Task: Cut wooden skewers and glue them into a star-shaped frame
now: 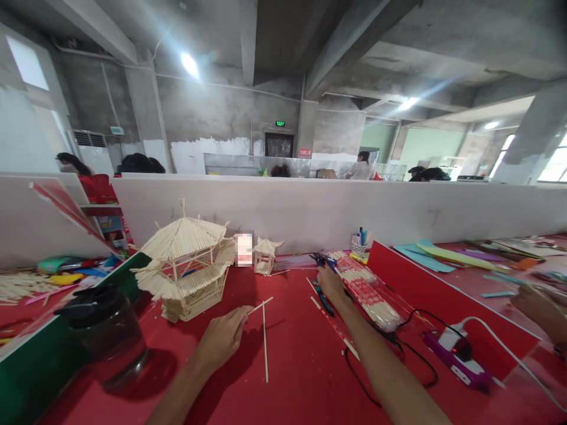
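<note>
My left hand point(224, 336) pinches a short thin wooden stick point(260, 305) between thumb and fingertips. The stick crosses the top end of a longer wooden stick point(265, 345) lying on the red tabletop. Farther out, my right hand point(329, 280) is closed on a dark blue and black tool point(325, 260) that looks like a glue gun; my fingers partly cover it. Teal-handled pliers point(325, 300) lie just beside that hand. A large stick-built pavilion model point(188, 265) stands left of my left hand, and a small pavilion model point(266, 257) stands at the back.
A dark-lidded jug point(108, 336) stands at the left. Bundled sticks in plastic point(370, 289) lie right of centre, with a black cable and a purple power strip point(460, 360) nearby. Low red point(443, 307) and green dividers flank the workspace. Another person's hand point(538, 310) is at far right.
</note>
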Available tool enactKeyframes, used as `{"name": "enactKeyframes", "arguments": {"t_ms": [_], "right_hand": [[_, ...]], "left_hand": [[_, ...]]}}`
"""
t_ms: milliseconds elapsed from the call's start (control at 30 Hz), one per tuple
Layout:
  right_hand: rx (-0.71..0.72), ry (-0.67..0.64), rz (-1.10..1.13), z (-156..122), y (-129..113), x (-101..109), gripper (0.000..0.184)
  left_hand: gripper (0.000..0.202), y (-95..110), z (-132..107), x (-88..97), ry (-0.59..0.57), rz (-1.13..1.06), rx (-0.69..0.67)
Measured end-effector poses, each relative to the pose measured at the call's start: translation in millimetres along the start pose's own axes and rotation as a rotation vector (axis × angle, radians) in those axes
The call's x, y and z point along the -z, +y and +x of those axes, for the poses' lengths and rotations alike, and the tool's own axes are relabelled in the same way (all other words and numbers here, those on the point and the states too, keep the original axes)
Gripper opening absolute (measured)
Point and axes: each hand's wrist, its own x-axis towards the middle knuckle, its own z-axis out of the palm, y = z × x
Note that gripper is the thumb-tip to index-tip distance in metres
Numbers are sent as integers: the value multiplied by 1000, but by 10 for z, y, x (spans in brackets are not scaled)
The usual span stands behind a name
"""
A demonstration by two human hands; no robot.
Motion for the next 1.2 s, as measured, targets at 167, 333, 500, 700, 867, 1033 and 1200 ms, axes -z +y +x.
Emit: {"name": "enactKeyframes", "arguments": {"t_ms": [167,333,500,700,867,1033,1200], "right_hand": [[136,135,160,92,26,178,39],[311,276,369,60,-118,546,41],[292,282,1231,-459,-371,903,29],[137,-235,1949,-1198,-681,726,22],[70,-493,2042,-1428,-869,335,28],[206,-722,1961,-1553,-957,225,45],[298,-864,2030,-1676,-1133,187,57]], "left_hand": [[33,39,-6,21,31,-30,-9],[28,137,21,78,96,-93,72],[33,261,93,139,245,-357,152],[42,518,157,134,287,-706,175],[38,544,172,58,220,-678,205],[35,505,129,70,206,-715,171],[34,592,110,2,207,-786,140]]}}
